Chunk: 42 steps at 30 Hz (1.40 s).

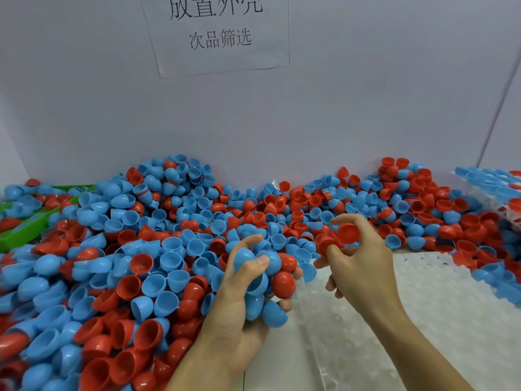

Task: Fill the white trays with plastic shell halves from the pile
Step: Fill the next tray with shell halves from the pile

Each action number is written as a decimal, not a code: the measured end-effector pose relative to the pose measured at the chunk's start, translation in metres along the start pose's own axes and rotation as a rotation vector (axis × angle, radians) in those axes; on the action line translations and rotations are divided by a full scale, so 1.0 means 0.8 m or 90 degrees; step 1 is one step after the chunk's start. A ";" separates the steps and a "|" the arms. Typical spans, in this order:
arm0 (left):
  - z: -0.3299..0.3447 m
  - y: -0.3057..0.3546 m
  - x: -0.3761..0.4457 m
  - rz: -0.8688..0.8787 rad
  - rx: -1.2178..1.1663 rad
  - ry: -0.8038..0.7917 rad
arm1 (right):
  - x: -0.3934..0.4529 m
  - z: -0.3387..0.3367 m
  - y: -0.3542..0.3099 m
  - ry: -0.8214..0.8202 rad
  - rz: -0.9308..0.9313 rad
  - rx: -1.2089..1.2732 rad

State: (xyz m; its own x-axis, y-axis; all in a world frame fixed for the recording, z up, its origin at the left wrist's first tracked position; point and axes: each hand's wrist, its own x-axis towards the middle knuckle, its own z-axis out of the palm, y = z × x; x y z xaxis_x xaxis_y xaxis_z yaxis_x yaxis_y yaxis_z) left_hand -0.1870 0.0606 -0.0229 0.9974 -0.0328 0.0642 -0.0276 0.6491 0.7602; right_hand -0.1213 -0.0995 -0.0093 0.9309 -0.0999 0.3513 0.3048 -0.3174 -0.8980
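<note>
A factory sorting station: a huge pile of red and blue plastic shell halves (158,249) covers the tabletop, boxed in by plain grey partition walls (352,108), with a printed paper sign (220,32) in Chinese characters taped above.

Head-height, forward-down, close over pile (135,249)

A white paper sheet printed with black Chinese characters (218,32) is stuck on the pale grey back wall (84,94). A bright green plastic bin (19,235) sits far left.
</note>
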 end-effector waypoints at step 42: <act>-0.002 0.007 -0.001 -0.021 -0.043 -0.015 | 0.050 -0.017 -0.010 -0.341 -0.090 -0.669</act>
State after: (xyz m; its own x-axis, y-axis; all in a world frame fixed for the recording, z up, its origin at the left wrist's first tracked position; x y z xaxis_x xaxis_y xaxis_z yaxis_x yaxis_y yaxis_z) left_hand -0.1877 0.0654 -0.0199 0.9959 -0.0722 0.0552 0.0109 0.6974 0.7166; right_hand -0.0892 -0.1141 0.0160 0.9438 0.3265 0.0505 0.3303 -0.9369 -0.1150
